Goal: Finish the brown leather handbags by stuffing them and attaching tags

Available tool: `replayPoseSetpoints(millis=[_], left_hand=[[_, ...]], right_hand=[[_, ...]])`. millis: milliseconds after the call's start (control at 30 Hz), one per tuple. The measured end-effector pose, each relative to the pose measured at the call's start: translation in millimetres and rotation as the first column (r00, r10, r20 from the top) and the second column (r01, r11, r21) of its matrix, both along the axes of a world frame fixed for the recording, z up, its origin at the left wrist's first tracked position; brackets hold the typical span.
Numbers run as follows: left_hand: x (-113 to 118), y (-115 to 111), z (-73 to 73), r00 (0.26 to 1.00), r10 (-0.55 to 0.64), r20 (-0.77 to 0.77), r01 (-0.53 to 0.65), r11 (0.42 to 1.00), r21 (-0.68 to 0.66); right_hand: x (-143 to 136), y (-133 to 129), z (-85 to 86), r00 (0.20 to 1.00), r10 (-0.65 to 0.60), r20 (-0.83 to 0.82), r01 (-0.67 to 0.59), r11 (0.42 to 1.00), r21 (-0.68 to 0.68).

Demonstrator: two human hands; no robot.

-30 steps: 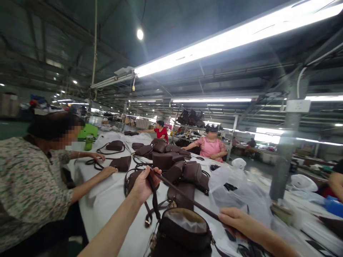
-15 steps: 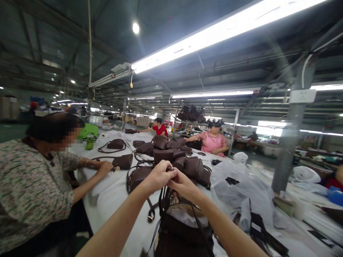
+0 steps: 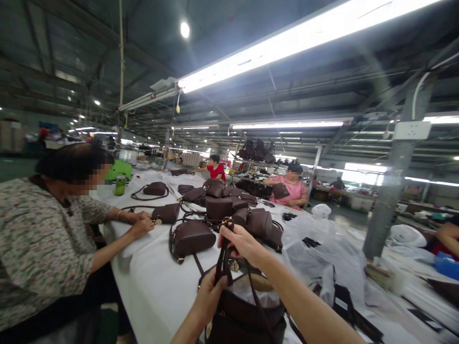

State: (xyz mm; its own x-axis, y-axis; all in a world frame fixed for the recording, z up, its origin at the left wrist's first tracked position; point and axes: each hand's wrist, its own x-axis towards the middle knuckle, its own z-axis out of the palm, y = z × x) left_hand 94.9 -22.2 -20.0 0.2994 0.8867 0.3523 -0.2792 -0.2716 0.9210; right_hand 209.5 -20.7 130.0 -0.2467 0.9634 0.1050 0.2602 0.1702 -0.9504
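A dark brown leather bag point(image 3: 247, 317) stands close in front of me, its top gaping, with whitish filling inside. Its strap point(image 3: 223, 258) runs upward, folded into several lengths. My right hand point(image 3: 241, 242) is closed around the upper end of the strap, where a gold metal fitting point(image 3: 226, 221) sticks out above the fingers. Lower down, my left hand point(image 3: 210, 295) grips the same strap beside the bag's rim. A round gold charm point(image 3: 234, 265) hangs just below my right hand. Beyond my hands lies another brown bag point(image 3: 191, 237) on its side.
Several brown bags point(image 3: 219, 209) are heaped on the white-covered table point(image 3: 150, 272). A co-worker point(image 3: 43, 239) sits at the left, hands on a bag point(image 3: 167, 213). Clear plastic sheeting point(image 3: 308, 253) lies to the right, near a metal post point(image 3: 389, 200). A green bottle point(image 3: 120, 185) stands at the back left.
My left hand has come down from the strap's upper end to near the bag's rim. My right hand stays above. The far co-worker in pink now holds up a brown bag.
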Motion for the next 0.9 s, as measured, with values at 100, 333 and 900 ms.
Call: replayPoseSetpoints(millis=[100,333,900], left_hand=[[8,-7,-17.7,0.992,0.078,-0.095,-0.072,0.995,0.065],[-8,-6,28.8,0.997,-0.053,-0.051,0.059,0.993,0.106],[-38,57,81.1,0.698,0.232,0.677,0.297,0.767,-0.569]], right_hand=[[-3,9,-9.7,0.996,-0.082,-0.021,0.083,0.995,0.064],[6,5,1.0,0.993,-0.013,0.118,-0.001,0.993,0.115],[86,-73,-14.1,0.701,0.091,0.707,-0.244,0.963,0.118]])
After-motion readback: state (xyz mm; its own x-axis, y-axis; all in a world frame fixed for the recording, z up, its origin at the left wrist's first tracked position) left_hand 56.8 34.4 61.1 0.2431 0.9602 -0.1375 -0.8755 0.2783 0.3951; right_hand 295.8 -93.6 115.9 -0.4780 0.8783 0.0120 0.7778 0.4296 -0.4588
